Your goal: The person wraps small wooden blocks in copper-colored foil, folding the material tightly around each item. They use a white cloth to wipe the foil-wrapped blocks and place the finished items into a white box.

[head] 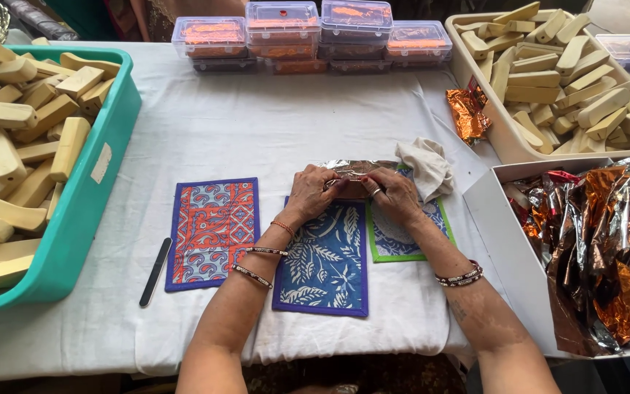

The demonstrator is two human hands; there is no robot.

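2 hands, left [313,191] and right [394,194], each gripping a foil-wrapped piece [355,175], its long axis left-right.

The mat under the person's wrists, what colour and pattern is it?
The mat is dark blue with white leaf prints and a purple border, seen in the head view.

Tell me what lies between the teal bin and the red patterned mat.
In the head view, a black nail file lies on the white cloth between the teal bin and the red patterned mat.
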